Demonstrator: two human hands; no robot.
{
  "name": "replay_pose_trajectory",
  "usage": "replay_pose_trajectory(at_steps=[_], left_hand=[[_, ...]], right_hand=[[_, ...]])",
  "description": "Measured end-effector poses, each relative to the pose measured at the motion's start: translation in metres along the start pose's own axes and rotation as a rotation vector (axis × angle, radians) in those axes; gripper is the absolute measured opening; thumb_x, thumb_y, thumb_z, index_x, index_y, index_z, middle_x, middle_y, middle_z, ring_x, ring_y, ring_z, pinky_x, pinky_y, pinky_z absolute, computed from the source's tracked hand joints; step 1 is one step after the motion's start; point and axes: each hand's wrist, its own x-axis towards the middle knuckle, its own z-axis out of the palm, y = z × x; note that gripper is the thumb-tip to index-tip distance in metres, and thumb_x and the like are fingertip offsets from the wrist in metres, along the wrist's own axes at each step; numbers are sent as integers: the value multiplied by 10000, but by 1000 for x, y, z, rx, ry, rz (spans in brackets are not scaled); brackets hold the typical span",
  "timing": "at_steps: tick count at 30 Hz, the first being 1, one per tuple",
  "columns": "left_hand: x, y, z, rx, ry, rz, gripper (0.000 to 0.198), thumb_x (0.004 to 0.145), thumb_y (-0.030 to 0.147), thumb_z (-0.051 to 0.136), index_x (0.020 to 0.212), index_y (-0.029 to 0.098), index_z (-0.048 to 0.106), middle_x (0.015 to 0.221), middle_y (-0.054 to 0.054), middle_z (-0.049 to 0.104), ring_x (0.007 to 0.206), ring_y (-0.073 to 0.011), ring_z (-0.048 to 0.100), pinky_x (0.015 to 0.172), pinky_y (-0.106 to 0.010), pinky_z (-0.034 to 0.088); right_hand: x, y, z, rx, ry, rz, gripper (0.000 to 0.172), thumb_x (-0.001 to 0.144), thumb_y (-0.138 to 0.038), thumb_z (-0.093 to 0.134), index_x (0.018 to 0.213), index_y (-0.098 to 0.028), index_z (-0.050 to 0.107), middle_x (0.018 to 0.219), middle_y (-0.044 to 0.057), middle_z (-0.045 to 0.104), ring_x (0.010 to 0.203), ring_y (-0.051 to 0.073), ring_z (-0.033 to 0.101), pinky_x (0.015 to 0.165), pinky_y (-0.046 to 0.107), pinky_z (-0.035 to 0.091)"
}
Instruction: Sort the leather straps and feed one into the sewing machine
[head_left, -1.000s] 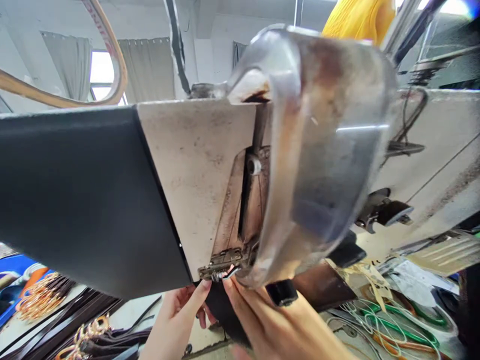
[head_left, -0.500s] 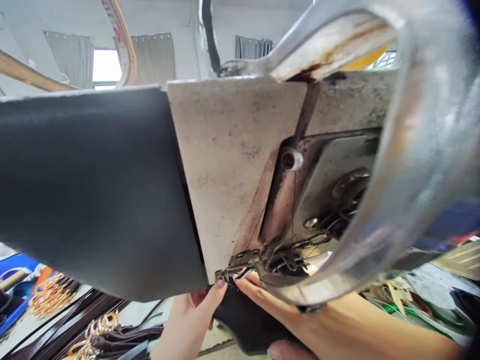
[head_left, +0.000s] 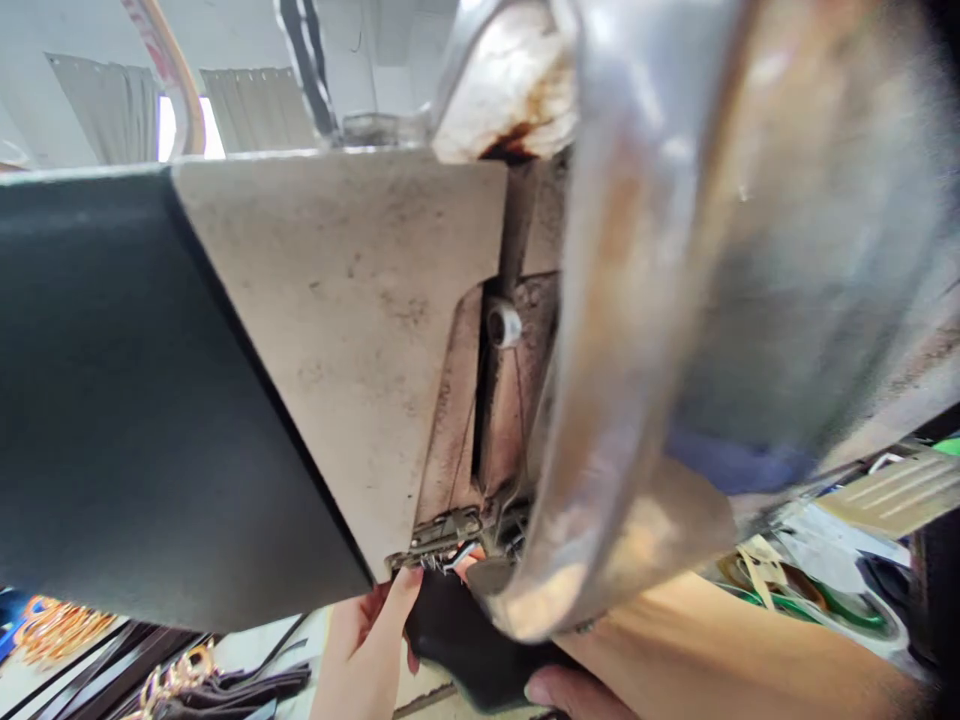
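A worker's two bare hands hold a piece of black leather (head_left: 457,640) up under the foot of an industrial sewing machine, seen from very close beneath the machine's worn, cream-painted head (head_left: 337,310).

The left hand (head_left: 367,640) rises from below, its fingers (head_left: 401,590) pressed together and lying along the left edge of the leather, fingertips just beneath the metal presser foot assembly (head_left: 442,530). The right hand (head_left: 570,680) comes in from the lower right with its forearm largely hidden behind the curved, rust-stained metal guard (head_left: 600,400); only a thumb tip shows, pressed on the lower edge of the leather, and one fingertip near the foot. Whether the hidden fingers of that hand are spread or closed cannot be told.

The leather sits between the two hands, its upper edge touching or just under the foot, directly above the left fingertips. To the left of the fingers and lower, a heap of black straps with gold-coloured rings (head_left: 195,680) lies on the table; to the right, beyond the forearm, coloured cords (head_left: 810,600) lie loose.

The risk, judged from this position: both sets of fingertips are very near the needle area, and the guard blocks part of the view, so a stitch started now could catch a finger. The leather is held by its edges only, and uneven pressure from either hand could let it skew under the foot and pull the seam off line.
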Motion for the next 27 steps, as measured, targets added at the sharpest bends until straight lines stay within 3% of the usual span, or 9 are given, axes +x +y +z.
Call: replay_pose_trajectory(at_steps=[6, 10, 13, 17, 20, 27], left_hand=[[-6, 5, 3, -40, -5, -16, 628, 583, 745, 801, 530, 134, 668, 426, -8, 569, 408, -111, 491, 399, -190, 378], [-9, 12, 9, -107, 64, -48, 537, 564, 625, 864, 512, 132, 658, 440, -2, 567, 415, -99, 472, 387, -177, 359], [-10, 15, 11, -158, 90, -92, 467, 542, 546, 885, 528, 129, 677, 465, 7, 562, 431, -96, 457, 385, -179, 358], [-6, 9, 8, -151, 63, -86, 414, 569, 519, 862, 565, 139, 697, 486, 8, 565, 448, -115, 469, 389, -201, 366], [-4, 3, 2, -156, 37, -113, 410, 597, 523, 836, 557, 138, 698, 483, 2, 564, 452, -124, 481, 403, -213, 372], [2, 6, 2, -254, -29, -130, 302, 650, 428, 807, 587, 165, 671, 509, 22, 567, 478, -114, 456, 463, -215, 341]], right_hand=[[2, -1, -8, 87, -9, 41, 489, 834, -122, 637, 1277, -328, 626, 967, -79, 755, 775, 176, 683, 678, 277, 515], [6, -8, -7, 22, -31, 126, 381, 760, -95, 674, 1091, -284, 692, 993, -55, 762, 839, 206, 704, 735, 299, 535], [5, -7, -1, -19, -22, 91, 353, 810, -129, 634, 1122, -284, 691, 1027, -41, 763, 917, 209, 708, 760, 288, 545], [2, -3, 7, -62, 28, 62, 487, 819, -120, 601, 1254, -335, 642, 1062, -62, 759, 960, 200, 707, 811, 282, 551], [4, -4, 8, -36, 76, 58, 483, 814, -133, 600, 1245, -345, 647, 1044, -74, 764, 904, 200, 712, 781, 286, 555], [-3, -5, 11, -112, 116, 36, 497, 767, -132, 587, 1254, -213, 635, 1075, -8, 765, 838, 189, 722, 686, 293, 571]])
